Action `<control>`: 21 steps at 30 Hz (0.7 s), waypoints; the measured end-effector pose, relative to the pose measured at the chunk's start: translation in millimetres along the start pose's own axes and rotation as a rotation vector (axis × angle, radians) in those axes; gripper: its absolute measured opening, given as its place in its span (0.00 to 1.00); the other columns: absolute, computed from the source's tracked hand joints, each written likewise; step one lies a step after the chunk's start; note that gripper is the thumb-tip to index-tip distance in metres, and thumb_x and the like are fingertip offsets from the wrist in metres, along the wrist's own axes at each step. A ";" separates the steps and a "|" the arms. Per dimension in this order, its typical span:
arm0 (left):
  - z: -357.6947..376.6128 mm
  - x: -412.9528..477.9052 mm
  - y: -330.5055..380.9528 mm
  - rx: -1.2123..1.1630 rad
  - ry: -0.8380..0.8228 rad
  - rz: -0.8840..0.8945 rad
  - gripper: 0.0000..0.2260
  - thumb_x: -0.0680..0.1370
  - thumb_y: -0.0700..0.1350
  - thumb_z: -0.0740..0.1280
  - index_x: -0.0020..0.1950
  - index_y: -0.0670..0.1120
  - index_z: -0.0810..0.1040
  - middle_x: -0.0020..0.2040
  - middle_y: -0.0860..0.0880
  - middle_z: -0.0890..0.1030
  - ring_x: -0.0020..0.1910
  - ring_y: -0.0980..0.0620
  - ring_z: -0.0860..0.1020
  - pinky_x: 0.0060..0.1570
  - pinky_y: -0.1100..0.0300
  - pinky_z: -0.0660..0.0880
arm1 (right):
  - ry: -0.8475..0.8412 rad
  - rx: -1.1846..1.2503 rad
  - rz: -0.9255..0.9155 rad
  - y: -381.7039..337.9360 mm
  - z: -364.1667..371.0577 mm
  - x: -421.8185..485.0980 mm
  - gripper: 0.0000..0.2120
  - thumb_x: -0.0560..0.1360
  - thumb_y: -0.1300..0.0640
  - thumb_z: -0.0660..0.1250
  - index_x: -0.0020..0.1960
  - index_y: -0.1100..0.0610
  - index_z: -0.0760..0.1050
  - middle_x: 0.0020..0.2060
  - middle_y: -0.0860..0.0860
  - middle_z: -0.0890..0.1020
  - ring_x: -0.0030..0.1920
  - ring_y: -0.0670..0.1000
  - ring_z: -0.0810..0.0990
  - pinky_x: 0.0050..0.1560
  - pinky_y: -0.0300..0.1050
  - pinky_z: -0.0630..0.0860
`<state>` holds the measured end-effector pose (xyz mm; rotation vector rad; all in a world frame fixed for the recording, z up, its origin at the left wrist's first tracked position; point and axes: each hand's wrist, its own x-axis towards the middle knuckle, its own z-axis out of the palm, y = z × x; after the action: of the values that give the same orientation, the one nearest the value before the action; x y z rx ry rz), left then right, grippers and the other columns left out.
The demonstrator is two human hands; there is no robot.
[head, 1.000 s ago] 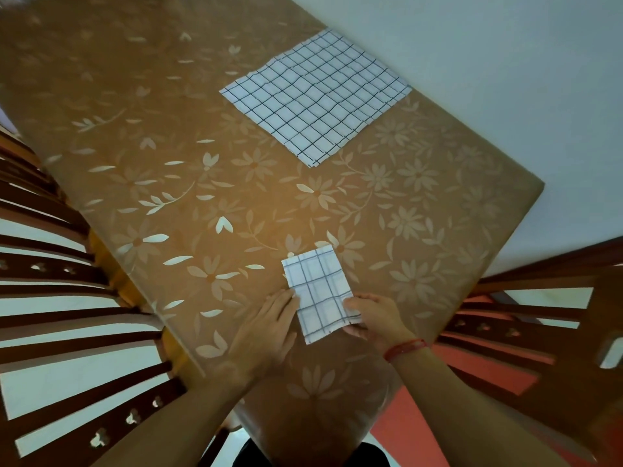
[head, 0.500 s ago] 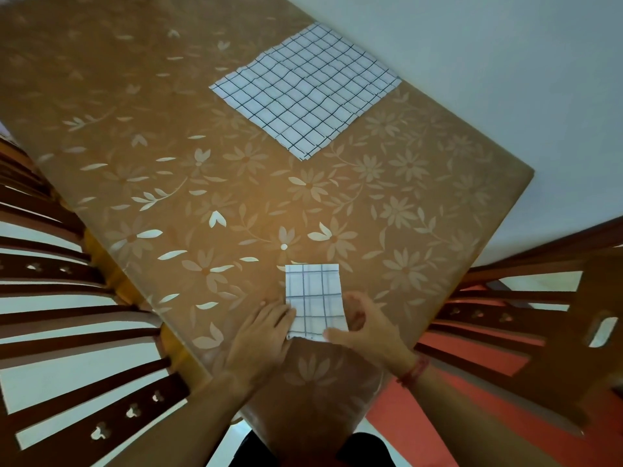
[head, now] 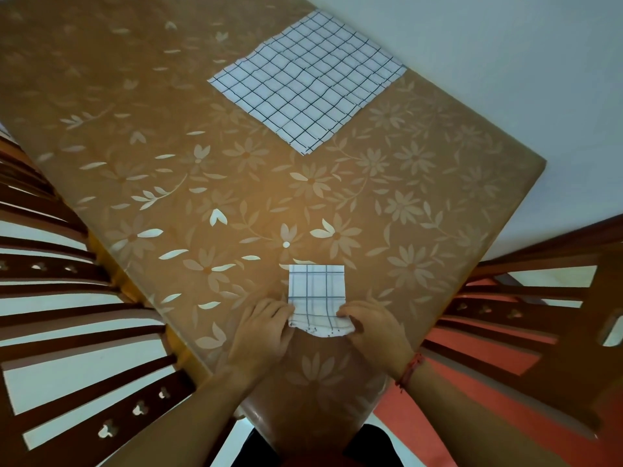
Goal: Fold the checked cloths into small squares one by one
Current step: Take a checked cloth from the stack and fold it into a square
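A small folded white cloth with dark checks (head: 317, 288) lies near the table's front corner. Its near edge is lifted and curls up off the table. My left hand (head: 263, 332) pinches the cloth's near left corner. My right hand (head: 374, 328) pinches the near right corner, and a red thread band sits on that wrist. A larger checked cloth (head: 308, 79) lies spread flat at the far side of the table, away from both hands.
The table (head: 168, 183) wears a brown cover with pale flowers. Dark wooden chair backs stand at the left (head: 67, 315) and at the right (head: 539, 298). A pale wall runs along the table's far right edge.
The small cloth turned from slanted to square with the table's corner. Both hands moved to its near corners and raised that edge.
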<state>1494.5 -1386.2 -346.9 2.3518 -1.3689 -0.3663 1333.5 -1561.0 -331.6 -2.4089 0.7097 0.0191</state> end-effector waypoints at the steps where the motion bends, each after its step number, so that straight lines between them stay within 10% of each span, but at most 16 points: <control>1: -1.4 1.6 1.1 -0.018 0.009 -0.025 0.18 0.77 0.53 0.57 0.55 0.46 0.82 0.50 0.51 0.83 0.53 0.52 0.76 0.58 0.49 0.74 | -0.004 0.015 0.031 -0.6 -0.8 3.0 0.10 0.71 0.58 0.71 0.53 0.53 0.82 0.50 0.46 0.83 0.50 0.47 0.78 0.52 0.42 0.76; 7: -5.1 17.3 3.4 -0.081 0.039 -0.121 0.16 0.78 0.52 0.56 0.55 0.49 0.79 0.46 0.54 0.82 0.49 0.51 0.77 0.56 0.49 0.72 | 0.016 0.129 0.263 -6.3 -0.8 25.0 0.08 0.74 0.48 0.66 0.45 0.51 0.78 0.36 0.45 0.81 0.38 0.45 0.77 0.40 0.44 0.76; 15: -6.8 35.6 2.3 -0.116 0.058 -0.239 0.16 0.78 0.46 0.66 0.65 0.47 0.74 0.55 0.49 0.80 0.53 0.47 0.76 0.54 0.49 0.73 | 0.029 0.181 0.352 -8.9 1.4 44.3 0.11 0.75 0.50 0.66 0.57 0.50 0.76 0.42 0.43 0.80 0.42 0.45 0.77 0.42 0.41 0.74; 21: -1.4 34.6 -12.4 0.107 0.018 0.029 0.20 0.79 0.48 0.58 0.69 0.42 0.72 0.67 0.45 0.74 0.65 0.46 0.71 0.61 0.49 0.70 | 0.140 0.144 0.347 -14.9 -0.4 47.3 0.22 0.74 0.50 0.67 0.67 0.47 0.68 0.52 0.45 0.70 0.46 0.46 0.73 0.46 0.42 0.75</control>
<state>1521.5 -1410.6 -352.3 2.4116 -1.4463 -0.2687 1381.3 -1574.3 -331.4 -2.1404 1.1465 -0.0579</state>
